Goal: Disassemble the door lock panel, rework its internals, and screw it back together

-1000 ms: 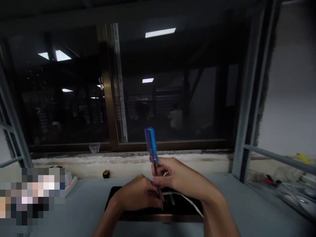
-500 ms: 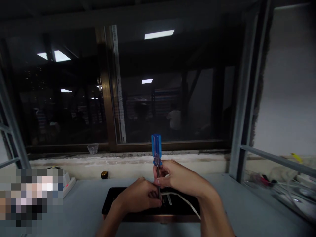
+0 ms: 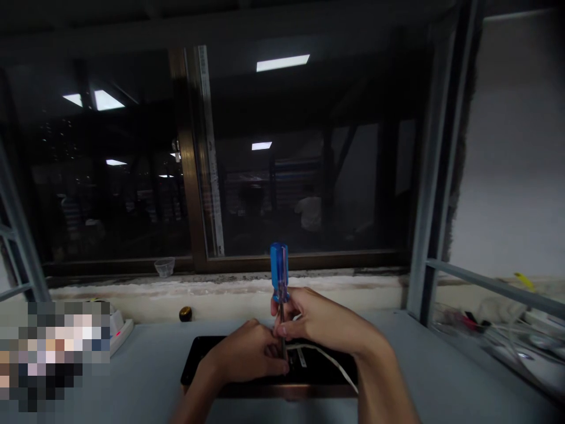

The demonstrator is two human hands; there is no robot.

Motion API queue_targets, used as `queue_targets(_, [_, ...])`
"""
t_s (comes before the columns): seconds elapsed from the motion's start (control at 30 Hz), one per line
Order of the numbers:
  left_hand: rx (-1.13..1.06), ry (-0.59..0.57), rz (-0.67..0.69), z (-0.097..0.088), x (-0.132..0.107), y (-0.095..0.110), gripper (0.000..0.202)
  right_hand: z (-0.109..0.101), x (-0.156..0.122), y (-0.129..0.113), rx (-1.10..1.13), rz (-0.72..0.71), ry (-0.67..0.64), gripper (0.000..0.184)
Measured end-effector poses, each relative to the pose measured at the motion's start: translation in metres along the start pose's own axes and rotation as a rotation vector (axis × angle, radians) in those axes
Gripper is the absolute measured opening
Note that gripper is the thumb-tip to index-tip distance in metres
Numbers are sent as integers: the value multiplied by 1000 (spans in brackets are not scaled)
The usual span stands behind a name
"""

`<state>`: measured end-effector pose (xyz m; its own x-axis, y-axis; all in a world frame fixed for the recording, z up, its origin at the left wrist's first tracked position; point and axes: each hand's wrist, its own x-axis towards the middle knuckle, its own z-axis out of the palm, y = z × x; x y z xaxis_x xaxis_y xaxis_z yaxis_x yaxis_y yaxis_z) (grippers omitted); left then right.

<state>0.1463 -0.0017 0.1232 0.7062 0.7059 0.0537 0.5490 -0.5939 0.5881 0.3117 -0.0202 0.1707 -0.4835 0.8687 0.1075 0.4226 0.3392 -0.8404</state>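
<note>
A screwdriver with a clear blue handle [image 3: 279, 271] stands nearly upright, tip down on a flat black device [image 3: 207, 356] lying on the grey table. My right hand [image 3: 318, 321] pinches the screwdriver's shaft just below the handle. My left hand [image 3: 247, 353] rests curled on the black device, fingertips closed near the screwdriver's tip. A white ribbon cable [image 3: 329, 359] runs over the device toward the right, under my right wrist.
A dark window fills the back, with a small clear cup [image 3: 164, 267] on its ledge. A small round black-and-gold object [image 3: 185, 313] lies near the wall. A white power strip [image 3: 120, 330] sits at left. Metal frame posts stand on both sides; cables and tools [image 3: 498, 330] clutter the right.
The screwdriver went from leaning left to nearly upright and shifted slightly right. Both hands stayed on the black device.
</note>
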Motion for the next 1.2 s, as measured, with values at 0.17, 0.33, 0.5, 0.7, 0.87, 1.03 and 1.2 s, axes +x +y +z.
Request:
queue_targets(0.17, [-20, 12, 31, -2, -1, 3, 5, 1, 0, 1, 55, -33, -26, 24])
queue_targets(0.33, [-12, -12, 14, -3, -2, 4, 7, 1, 3, 3, 100, -56, -10, 24])
queue_targets(0.5, [32, -6, -2, -2, -2, 4, 10, 0, 2, 4, 83, -79, -1, 23])
queue_targets(0.7, [11, 32, 52, 0, 0, 0, 10, -2, 2, 7, 70, -107, 20, 19])
queue_targets(0.87, [42, 3, 5, 2, 1, -3, 10, -2, 5, 8, 73, -86, -5, 20])
queue_targets(1.03, [57, 10, -16, 1, 1, 1, 10, -1, 4, 6, 93, -72, -4, 21])
queue_targets(1.2, [45, 23, 12, 0, 0, 5, 11, 0, 2, 5, 101, -76, -5, 18])
